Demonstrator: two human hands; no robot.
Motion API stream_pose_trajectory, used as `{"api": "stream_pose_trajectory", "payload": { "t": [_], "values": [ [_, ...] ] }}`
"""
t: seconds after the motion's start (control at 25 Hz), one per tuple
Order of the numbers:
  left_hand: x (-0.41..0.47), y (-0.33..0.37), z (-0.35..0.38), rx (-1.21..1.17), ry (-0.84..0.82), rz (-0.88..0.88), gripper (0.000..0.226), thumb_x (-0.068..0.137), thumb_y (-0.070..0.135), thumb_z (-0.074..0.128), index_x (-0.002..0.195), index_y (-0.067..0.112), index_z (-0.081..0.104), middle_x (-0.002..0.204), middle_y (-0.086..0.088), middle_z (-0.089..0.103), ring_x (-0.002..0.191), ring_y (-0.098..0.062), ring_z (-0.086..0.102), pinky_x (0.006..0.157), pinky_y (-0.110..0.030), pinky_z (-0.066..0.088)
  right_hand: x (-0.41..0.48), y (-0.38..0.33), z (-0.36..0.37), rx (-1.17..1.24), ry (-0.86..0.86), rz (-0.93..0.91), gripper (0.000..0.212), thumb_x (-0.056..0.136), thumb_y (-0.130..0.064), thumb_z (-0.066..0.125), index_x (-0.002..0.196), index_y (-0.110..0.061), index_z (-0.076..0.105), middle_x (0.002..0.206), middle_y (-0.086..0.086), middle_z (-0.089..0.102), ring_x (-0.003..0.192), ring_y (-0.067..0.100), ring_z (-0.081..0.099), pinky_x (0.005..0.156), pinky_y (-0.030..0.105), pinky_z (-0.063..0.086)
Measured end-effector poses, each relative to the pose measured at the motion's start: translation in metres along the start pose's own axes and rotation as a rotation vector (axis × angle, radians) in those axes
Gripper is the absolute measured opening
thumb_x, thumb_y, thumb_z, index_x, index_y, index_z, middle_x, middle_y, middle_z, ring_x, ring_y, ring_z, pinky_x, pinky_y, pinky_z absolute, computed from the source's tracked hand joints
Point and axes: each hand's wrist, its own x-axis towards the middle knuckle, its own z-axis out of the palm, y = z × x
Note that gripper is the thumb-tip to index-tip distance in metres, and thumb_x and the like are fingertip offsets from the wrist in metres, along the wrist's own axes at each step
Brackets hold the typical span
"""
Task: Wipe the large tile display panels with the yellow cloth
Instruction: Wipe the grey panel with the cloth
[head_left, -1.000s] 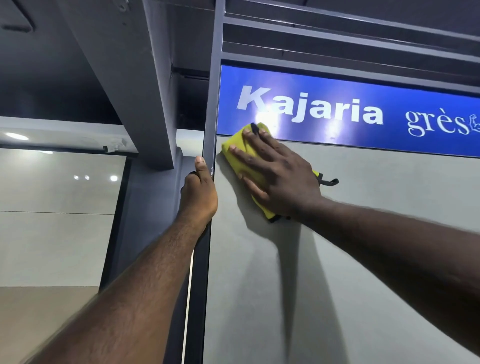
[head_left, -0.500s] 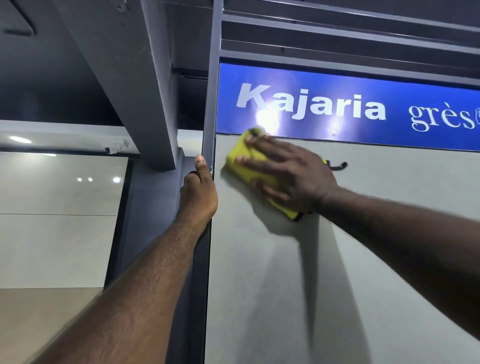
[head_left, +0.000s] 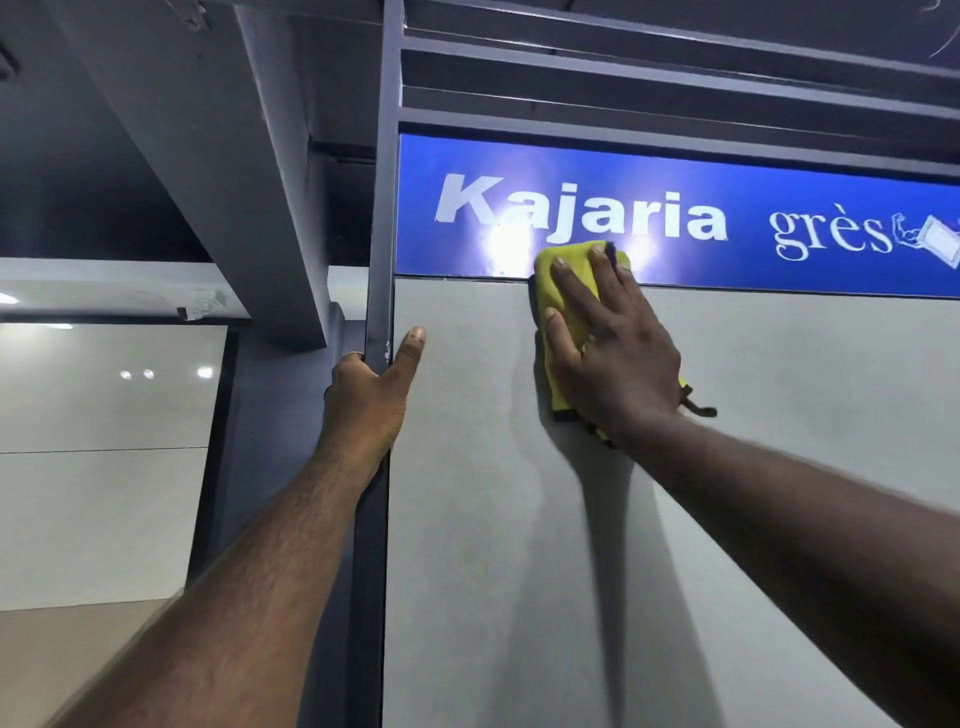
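Nearest the camera, two bare forearms reach up and forward to a grey tile panel (head_left: 727, 467), which serves as the landmark here. The left hand (head_left: 366, 395) is clenched around the dark metal frame post (head_left: 382, 208) on the panel's left edge, thumb lying on the tile face just beside the post; it looks like a brace. The right hand (head_left: 610, 343) is spread flat, fingers released and extended, pressing the yellow cloth (head_left: 553, 291) against the panel's top band. The cloth's upper edge laps over the seam onto the blue sign (head_left: 675, 182) that sits directly above the panel; a dark loop of the cloth pokes out beside the wrist.

The step in hand, by my reading, is wiping along the panel's upper margin. The next move probably calls for steady flat pressure while sweeping right along the seam or down the tile, keeping the cloth bunched under the palm so it does not slip out.

For room: right of the cloth and below it the panel is bare and wide. Left of it, a narrow bare strip ends at the post and the thumb. Above the sign, frame rails close things off. Farther left, beyond the post, glossy pale panels (head_left: 104, 467) stand well apart.
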Motion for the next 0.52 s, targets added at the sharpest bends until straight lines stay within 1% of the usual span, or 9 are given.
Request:
{"api": "stream_pose_trajectory", "payload": {
  "t": [0.04,0.16,0.2,0.24,0.32,0.36,0.4,0.44,0.52],
  "values": [
    [0.000,-0.001,-0.001,-0.012,-0.003,0.007,0.095,0.086,0.091,0.061,0.135,0.009,0.063,0.120,-0.007,0.072,0.104,-0.024,0.069,0.070,-0.030,0.047,-0.004,0.002,0.000,-0.035,0.028,-0.062,0.053,0.108,-0.052,0.047,0.160,-0.042,0.044,0.174,-0.003,0.029,0.161,0.019,0.026,0.122,0.037,0.039],
    [0.002,-0.002,0.000,-0.017,0.011,0.017,0.102,0.083,0.094,0.059,0.137,0.007,0.062,0.123,-0.009,0.072,0.109,-0.027,0.069,0.081,-0.035,0.050,-0.003,0.026,-0.019,-0.085,-0.119,-0.764,0.054,0.109,-0.047,0.052,0.161,-0.034,0.045,0.174,0.000,0.030,0.162,0.021,0.024,0.127,0.035,0.032],
    [0.002,-0.003,0.000,-0.010,0.020,0.016,0.105,0.082,0.095,0.059,0.138,0.006,0.061,0.124,-0.009,0.071,0.111,-0.028,0.069,0.085,-0.036,0.050,0.000,0.034,-0.022,-0.095,-0.125,-0.813,0.054,0.108,-0.046,0.055,0.160,-0.034,0.046,0.173,0.000,0.031,0.162,0.020,0.025,0.128,0.034,0.031],
    [0.002,-0.004,0.000,-0.010,0.024,0.021,0.108,0.080,0.097,0.058,0.139,0.006,0.061,0.125,-0.008,0.071,0.112,-0.029,0.069,0.087,-0.038,0.051,0.001,0.039,-0.020,-0.106,-0.086,-0.694,0.052,0.108,-0.046,0.055,0.159,-0.036,0.048,0.173,-0.001,0.032,0.162,0.019,0.027,0.127,0.034,0.033],
    [0.004,-0.006,0.001,0.002,0.017,0.034,0.119,0.070,0.104,0.054,0.137,0.007,0.063,0.123,-0.009,0.073,0.112,-0.030,0.070,0.090,-0.042,0.056,-0.002,0.035,-0.016,-0.002,-0.009,-0.026,0.052,0.108,-0.049,0.051,0.159,-0.044,0.045,0.175,-0.006,0.027,0.162,0.015,0.025,0.123,0.036,0.038],
    [0.005,-0.006,-0.001,0.013,0.013,0.035,0.122,0.067,0.107,0.052,0.137,0.008,0.064,0.122,-0.009,0.074,0.112,-0.031,0.070,0.093,-0.044,0.057,-0.002,0.032,-0.014,0.038,-0.011,0.223,0.054,0.108,-0.051,0.049,0.161,-0.046,0.040,0.177,-0.006,0.022,0.163,0.015,0.021,0.124,0.039,0.038],
    [0.004,-0.005,-0.003,0.029,0.007,0.027,0.124,0.065,0.108,0.050,0.137,0.008,0.064,0.121,-0.009,0.074,0.112,-0.031,0.070,0.096,-0.047,0.058,-0.003,0.031,-0.016,-0.031,-0.004,0.208,0.056,0.108,-0.051,0.047,0.163,-0.044,0.037,0.177,-0.004,0.019,0.164,0.018,0.018,0.125,0.041,0.037],
    [0.002,-0.004,-0.005,0.063,0.010,0.021,0.125,0.066,0.109,0.047,0.138,0.008,0.063,0.122,-0.010,0.074,0.113,-0.032,0.070,0.098,-0.050,0.059,-0.006,0.034,-0.015,-0.097,0.010,-0.019,0.057,0.109,-0.050,0.047,0.164,-0.040,0.037,0.177,0.000,0.020,0.164,0.021,0.018,0.126,0.043,0.035],
    [-0.010,0.003,-0.005,0.229,0.083,0.106,0.114,0.079,0.102,0.046,0.145,0.009,0.054,0.132,-0.016,0.069,0.119,-0.040,0.065,0.101,-0.056,0.056,-0.006,0.061,-0.024,-0.134,-0.093,-0.632,0.057,0.109,-0.046,0.051,0.164,-0.031,0.040,0.176,0.004,0.025,0.164,0.024,0.020,0.128,0.044,0.031]
  ]
}}
